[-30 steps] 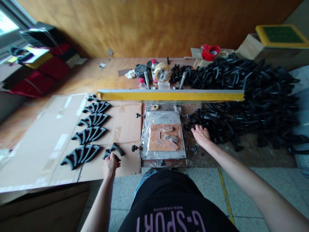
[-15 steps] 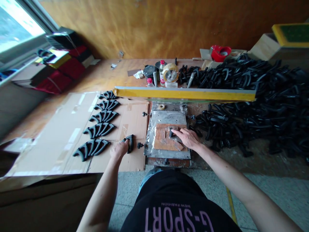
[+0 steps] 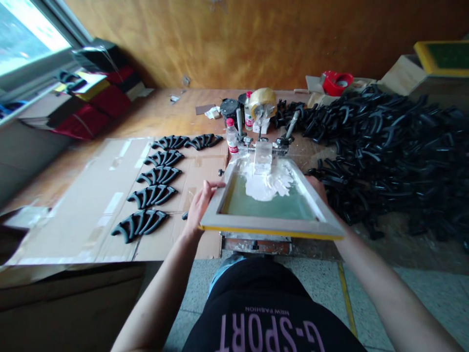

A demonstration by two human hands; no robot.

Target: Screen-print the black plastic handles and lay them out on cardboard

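A screen frame (image 3: 269,225) with a grey rim and green mesh is tilted over the work plate in front of me, its near edge raised. White paste (image 3: 267,183) lies on the far half of the mesh, with a clear block (image 3: 263,155) standing in it. My left hand (image 3: 201,203) grips the frame's left side. On the right side my right hand (image 3: 318,188) holds the frame, mostly hidden behind the rim. Rows of black curved parts (image 3: 139,226) lie on the cardboard (image 3: 84,205) at the left. Part of one black piece shows beside my left wrist.
A large heap of black parts (image 3: 395,146) covers the right side. Behind the frame stand a bottle with a red cap (image 3: 231,137), a dark tub (image 3: 229,108) and a tape roll (image 3: 263,101). Stacked boxes (image 3: 91,115) sit by the window.
The frame has come down from its raised, edge-on position. My left hand has left the black part and my right hand has left the work plate; both now hold the frame.
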